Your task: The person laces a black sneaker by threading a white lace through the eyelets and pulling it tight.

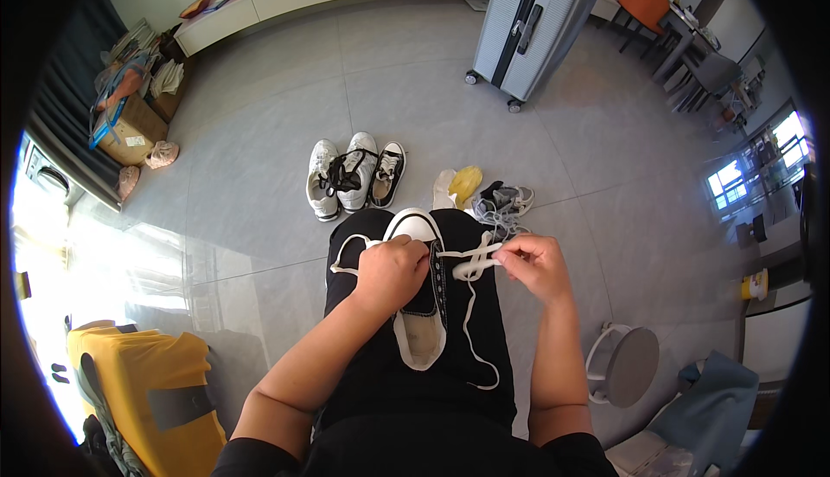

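Observation:
A black canvas sneaker (422, 306) with a white toe cap rests on my lap, toe pointing away from me. My left hand (391, 271) is closed over its front left side, fingers curled at the eyelets; the fingertips are partly hidden. To the right, my right hand (536, 265) pinches a white shoelace (468, 253) between thumb and fingers. That lace runs from the eyelets on the shoe's right side, and part of it is blurred. One loose length trails down over my right thigh. Another loop of lace sticks out left of my left hand.
Beyond my knees stand a pair of white sneakers (355, 172) and a black sneaker (388, 174). Grey shoes with laces (508, 203) lie right of them beside a yellow item (466, 183). A silver suitcase (540, 32), a round stool (631, 367) and a yellow-covered seat (143, 365) stand around.

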`<state>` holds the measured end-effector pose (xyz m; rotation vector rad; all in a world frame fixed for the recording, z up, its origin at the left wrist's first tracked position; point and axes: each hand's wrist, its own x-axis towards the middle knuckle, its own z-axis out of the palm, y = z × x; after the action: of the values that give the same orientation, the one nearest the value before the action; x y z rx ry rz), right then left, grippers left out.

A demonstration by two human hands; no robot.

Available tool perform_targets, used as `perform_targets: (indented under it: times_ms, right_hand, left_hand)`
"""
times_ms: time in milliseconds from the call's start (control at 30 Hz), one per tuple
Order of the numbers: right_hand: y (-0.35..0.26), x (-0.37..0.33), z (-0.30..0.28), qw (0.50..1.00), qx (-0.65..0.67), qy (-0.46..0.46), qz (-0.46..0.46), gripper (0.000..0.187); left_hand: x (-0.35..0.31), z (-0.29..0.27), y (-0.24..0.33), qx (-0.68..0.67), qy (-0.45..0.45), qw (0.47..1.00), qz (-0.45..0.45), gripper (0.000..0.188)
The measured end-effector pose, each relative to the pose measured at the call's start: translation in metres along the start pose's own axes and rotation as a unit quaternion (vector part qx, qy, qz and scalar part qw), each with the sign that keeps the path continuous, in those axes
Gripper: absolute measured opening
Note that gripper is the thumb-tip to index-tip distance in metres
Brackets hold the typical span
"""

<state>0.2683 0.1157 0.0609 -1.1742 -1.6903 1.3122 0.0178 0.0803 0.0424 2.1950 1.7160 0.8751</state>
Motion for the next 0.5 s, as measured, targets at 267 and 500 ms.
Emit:
perform_targets:
  times_ms: [267, 500]
  right_hand:
    - [-0.003, 0.004, 0.018, 0.990, 0.005, 0.134, -0.037, 0.025]
    - [0.010, 0.003, 0.034, 0.994, 0.045, 0.082, 0.059, 0.015]
  left_hand:
    - [-0.003, -0.002, -0.001, -0.001, 0.030, 1.000, 0.008, 0.007]
    - [-0.015, -0.018, -0.002, -0.050, 0.140, 0.989, -0.008, 0.013]
